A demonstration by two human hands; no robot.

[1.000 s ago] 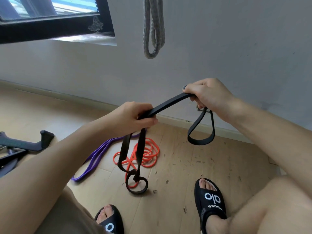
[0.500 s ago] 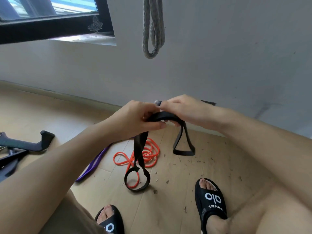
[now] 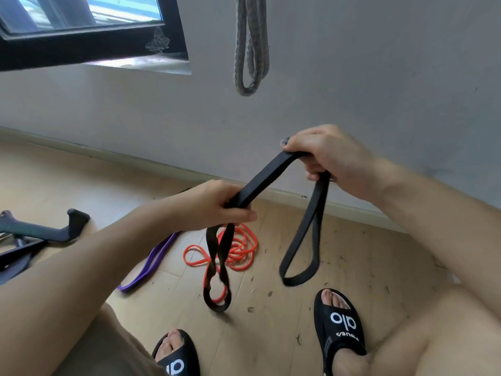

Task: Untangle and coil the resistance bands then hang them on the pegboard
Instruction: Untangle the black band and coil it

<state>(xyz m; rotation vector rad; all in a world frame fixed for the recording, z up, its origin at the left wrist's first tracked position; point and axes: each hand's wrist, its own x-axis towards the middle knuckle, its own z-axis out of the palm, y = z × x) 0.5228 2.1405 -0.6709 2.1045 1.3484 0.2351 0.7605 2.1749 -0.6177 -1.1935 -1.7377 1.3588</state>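
My left hand [image 3: 217,206] grips the black band [image 3: 264,177] at mid frame, my right hand [image 3: 328,156] holds it higher to the right. One loop hangs twisted under my left, another below my right. Orange band [image 3: 244,251] and purple band [image 3: 151,261] lie on the floor [image 3: 339,253]; a grey band [image 3: 250,44] hangs top centre.

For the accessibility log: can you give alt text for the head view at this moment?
Two hands hold a black resistance band stretched between them, the left hand and right hand each gripping it, with a loop hanging below each. On the wooden floor lie an orange band and a purple band; a grey band hangs on the wall.
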